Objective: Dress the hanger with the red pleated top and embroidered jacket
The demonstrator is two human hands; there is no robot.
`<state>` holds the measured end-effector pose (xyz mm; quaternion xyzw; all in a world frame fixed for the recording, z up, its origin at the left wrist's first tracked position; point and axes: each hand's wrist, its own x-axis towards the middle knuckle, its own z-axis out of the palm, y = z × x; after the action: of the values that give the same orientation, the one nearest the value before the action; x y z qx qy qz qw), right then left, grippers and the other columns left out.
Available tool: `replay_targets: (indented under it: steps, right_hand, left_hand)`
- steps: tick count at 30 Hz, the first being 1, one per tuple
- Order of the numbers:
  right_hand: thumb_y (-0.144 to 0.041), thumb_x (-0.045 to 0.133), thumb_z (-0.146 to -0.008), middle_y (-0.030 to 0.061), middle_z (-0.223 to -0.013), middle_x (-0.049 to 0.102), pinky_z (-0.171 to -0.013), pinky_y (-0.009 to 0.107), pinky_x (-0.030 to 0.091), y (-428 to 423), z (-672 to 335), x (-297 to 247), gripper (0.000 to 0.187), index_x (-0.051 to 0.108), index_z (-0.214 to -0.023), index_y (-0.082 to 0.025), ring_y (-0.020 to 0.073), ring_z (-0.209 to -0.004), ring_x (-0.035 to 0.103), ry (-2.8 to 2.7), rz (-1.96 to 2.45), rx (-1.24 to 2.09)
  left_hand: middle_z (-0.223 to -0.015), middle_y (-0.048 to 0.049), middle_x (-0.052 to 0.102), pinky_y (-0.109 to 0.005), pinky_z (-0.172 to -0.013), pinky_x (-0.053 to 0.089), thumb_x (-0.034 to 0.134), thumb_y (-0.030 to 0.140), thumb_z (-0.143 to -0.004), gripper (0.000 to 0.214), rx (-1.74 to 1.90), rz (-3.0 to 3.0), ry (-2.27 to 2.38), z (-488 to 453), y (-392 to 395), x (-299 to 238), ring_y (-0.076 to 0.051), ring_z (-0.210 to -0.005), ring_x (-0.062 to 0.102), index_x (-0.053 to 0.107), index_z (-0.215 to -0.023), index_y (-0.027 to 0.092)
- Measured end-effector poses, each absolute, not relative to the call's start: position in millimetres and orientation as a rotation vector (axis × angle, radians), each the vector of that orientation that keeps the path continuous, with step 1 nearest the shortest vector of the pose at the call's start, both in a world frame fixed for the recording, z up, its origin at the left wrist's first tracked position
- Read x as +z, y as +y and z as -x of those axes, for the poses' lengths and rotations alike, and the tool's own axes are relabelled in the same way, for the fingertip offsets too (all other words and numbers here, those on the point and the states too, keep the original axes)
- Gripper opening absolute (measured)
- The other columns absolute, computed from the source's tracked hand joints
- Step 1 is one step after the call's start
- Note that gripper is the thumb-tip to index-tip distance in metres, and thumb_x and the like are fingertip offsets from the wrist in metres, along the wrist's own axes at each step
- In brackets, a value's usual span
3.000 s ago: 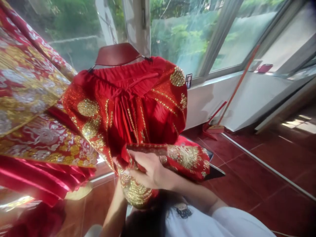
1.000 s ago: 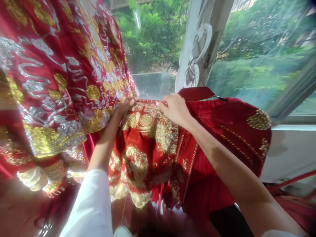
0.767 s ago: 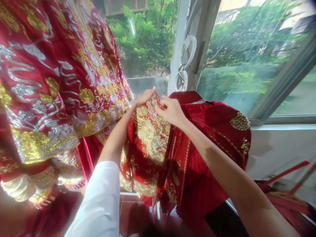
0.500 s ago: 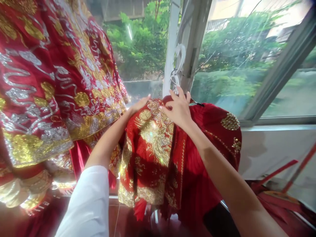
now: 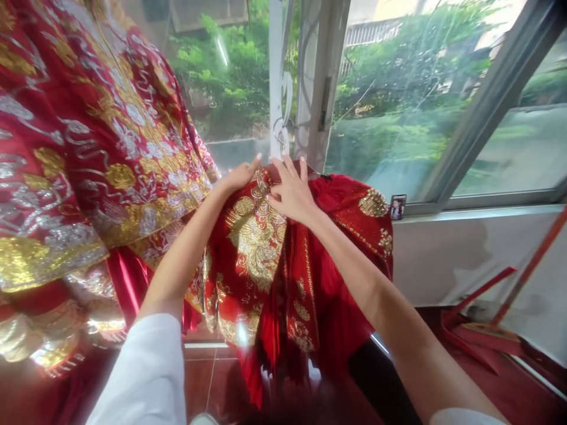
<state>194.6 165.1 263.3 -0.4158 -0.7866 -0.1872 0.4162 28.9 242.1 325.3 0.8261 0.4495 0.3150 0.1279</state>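
A red jacket (image 5: 259, 248) with gold embroidery hangs in front of the window post, over pleated red cloth. My left hand (image 5: 239, 177) grips its left shoulder near the collar, the fingers partly hidden behind the fabric. At the collar, my right hand (image 5: 292, 192) pinches the jacket's edge between thumb and forefinger, with the other fingers raised. Another gold-trimmed red garment (image 5: 372, 236) hangs to the right, beneath my right forearm. Above my hands, a metal hanger hook (image 5: 279, 134) hangs from a white ring chain (image 5: 287, 100).
A large red robe (image 5: 128, 147) with silver and gold embroidery fills the left side. On the window sill at right leans a phone (image 5: 397, 206). Below it, a red dustpan (image 5: 482, 336) and a red pole (image 5: 531, 265) stand by the wall. Sliding windows (image 5: 398, 118) are behind.
The view has shifted, so the jacket and both hands appear further left. The jacket's front panel has swung leftward, showing more red cloth below. The phone on the sill has come into view.
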Motion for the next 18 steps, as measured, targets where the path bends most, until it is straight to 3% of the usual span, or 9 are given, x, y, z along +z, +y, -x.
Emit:
replay_targets:
  steps: [3,6,10,12,15,18]
  right_hand:
    - [-0.024,0.058,-0.083,0.0058,-0.132,0.058,-0.117,0.059,0.023,157.7,-222.9,283.2,0.014,0.071,-0.087,-0.021,0.0322,-0.134,0.044,-1.927,0.968,-0.319]
    - [-0.021,0.054,-0.084,0.009,-0.1,0.068,-0.101,0.05,0.044,157.2,-262.2,305.1,0.017,0.07,-0.085,-0.017,0.0256,-0.102,0.063,-1.699,1.116,-0.164]
    - [-0.011,0.057,-0.075,0.003,-0.059,0.054,-0.068,0.034,0.051,167.2,-290.1,319.4,0.016,0.058,-0.059,-0.015,0.0141,-0.06,0.054,-1.777,1.464,0.241]
    - [-0.011,0.059,-0.073,0.0014,-0.056,0.051,-0.057,0.03,0.048,174.2,-290.7,321.9,0.017,0.055,-0.057,-0.016,0.011,-0.053,0.048,-1.894,1.498,0.521]
    - [-0.017,0.069,-0.069,0.0046,-0.067,0.061,-0.057,0.03,0.053,184.6,-284.3,324.5,0.007,0.062,-0.069,-0.016,0.0146,-0.059,0.057,-1.985,1.464,0.917]
    - [-0.029,0.077,-0.066,0.0067,-0.078,0.067,-0.068,0.032,0.058,191.5,-278.4,325.9,0.029,0.068,-0.09,-0.015,0.0204,-0.074,0.066,-2.013,1.41,1.124]
  left_hand:
    - [-0.083,-0.0111,0.07,-0.04,-0.096,0.044,0.025,0.069,-0.089,0.069,0.841,-2.384,1.132,-25.6,232.4,326.2,-0.028,-0.105,0.063,0.069,-0.087,0.017]
    - [-0.089,-0.0131,0.072,-0.039,-0.092,0.047,0.045,0.066,-0.082,0.057,0.661,-2.412,1.097,-25.4,224.5,331.7,-0.026,-0.097,0.065,0.071,-0.085,0.015]
    - [-0.082,-0.0109,0.072,-0.037,-0.081,0.051,0.059,0.052,-0.073,0.039,0.618,-2.309,1.14,-27.3,220.7,345.4,-0.022,-0.078,0.065,0.07,-0.076,0.015]
    - [-0.078,-0.0085,0.07,-0.038,-0.081,0.051,0.059,0.045,-0.071,0.032,0.685,-2.244,1.116,-29.9,222.7,352.0,-0.022,-0.075,0.064,0.07,-0.079,0.016]
    - [-0.074,-0.0076,0.069,-0.039,-0.082,0.051,0.064,0.04,-0.069,0.029,0.637,-2.191,1.001,-35.7,230.2,356.3,-0.023,-0.081,0.065,0.072,-0.082,0.015]
    - [-0.074,-0.0099,0.071,-0.039,-0.084,0.051,0.072,0.043,-0.067,0.031,0.458,-2.115,0.875,-39.5,239.9,352.4,-0.026,-0.087,0.067,0.072,-0.08,0.014]
